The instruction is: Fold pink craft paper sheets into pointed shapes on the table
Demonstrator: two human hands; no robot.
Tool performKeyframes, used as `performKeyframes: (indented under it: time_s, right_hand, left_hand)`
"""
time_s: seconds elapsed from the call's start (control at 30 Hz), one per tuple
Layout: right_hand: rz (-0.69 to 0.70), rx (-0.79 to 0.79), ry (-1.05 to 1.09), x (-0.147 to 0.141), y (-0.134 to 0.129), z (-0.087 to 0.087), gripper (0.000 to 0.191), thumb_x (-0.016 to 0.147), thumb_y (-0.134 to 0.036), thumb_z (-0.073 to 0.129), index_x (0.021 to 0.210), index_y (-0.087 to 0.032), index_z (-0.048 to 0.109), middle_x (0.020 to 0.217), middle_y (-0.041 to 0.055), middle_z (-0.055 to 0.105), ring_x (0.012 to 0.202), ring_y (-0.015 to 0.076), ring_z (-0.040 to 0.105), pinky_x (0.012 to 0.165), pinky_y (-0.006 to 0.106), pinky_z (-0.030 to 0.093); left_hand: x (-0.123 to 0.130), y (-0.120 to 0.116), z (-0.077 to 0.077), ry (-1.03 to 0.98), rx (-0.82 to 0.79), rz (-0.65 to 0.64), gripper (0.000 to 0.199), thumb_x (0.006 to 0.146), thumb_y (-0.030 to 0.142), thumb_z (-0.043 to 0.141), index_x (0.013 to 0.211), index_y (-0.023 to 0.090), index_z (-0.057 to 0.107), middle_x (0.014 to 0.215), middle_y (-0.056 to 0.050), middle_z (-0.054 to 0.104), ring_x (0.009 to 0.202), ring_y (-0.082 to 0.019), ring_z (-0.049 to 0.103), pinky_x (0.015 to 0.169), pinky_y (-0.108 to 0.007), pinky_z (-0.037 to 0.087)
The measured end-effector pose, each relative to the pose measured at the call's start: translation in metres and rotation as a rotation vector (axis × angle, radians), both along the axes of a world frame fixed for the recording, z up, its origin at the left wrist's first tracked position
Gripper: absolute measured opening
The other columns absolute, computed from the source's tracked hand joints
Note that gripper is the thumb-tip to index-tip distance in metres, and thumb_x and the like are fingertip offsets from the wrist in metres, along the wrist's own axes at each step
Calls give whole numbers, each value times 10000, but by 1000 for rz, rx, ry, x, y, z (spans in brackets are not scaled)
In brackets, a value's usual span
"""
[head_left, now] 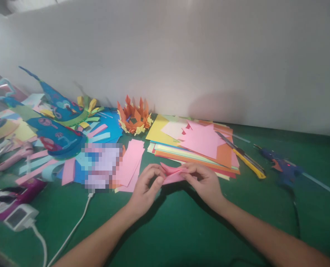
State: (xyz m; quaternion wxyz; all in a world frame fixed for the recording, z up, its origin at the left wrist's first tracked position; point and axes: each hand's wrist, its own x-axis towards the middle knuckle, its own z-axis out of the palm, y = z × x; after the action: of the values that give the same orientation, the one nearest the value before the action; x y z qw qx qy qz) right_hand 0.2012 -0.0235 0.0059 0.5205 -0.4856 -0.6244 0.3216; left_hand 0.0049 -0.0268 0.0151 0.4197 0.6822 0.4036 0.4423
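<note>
A folded piece of pink paper (pixel 173 175) is held a little above the green table (pixel 181 237). My left hand (pixel 148 187) pinches its left end between thumb and fingers. On the right end, the fingertips of my right hand (pixel 205 181) are closed as well. The fold bows open along its upper edge between both hands. Just behind lies a stack of coloured paper (pixel 191 157), topped by pink cut-out pieces (pixel 202 139). Left of my left hand are pink paper strips (pixel 130 163).
An orange and yellow paper crown (pixel 134 120) stands near the wall. Blue cone hats (pixel 56 137) with paper strips fill the left side. A yellow utility knife (pixel 248 161) and a blue glue gun (pixel 287 170) lie right. A white cable (pixel 83 215) crosses the left front.
</note>
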Motion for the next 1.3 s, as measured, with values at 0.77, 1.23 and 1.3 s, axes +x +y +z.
performKeyframes:
  time_s: [0.77,1.23,1.3]
  right_hand:
    - [202,-393,397,2,5,0,303,803,-454,624,697,-186,528,647,-36,425,604,109,387,591,235,358]
    - [375,-520,516,-1,1,1,416,639,-422,786,594,-179,450,587,-55,463,559,92,397,565,232,319]
    - [451,-558,533,-3,-2,0,430,631,-464,780,606,-181,458,619,-37,505,585,111,443,588,247,343]
  left_hand:
    - [1,-3,-9,-213,-346,-212,427,828,337,640,1148,245,372,961,-34,477,783,-110,548,676,-238,464]
    - [0,-3,-18,-299,-389,-262,626,713,297,775,1193,275,374,1007,-20,470,784,-83,493,666,-198,427]
    - [2,-4,-17,-330,-359,-307,727,686,311,795,1246,315,332,1166,-52,419,878,-114,494,715,-226,438]
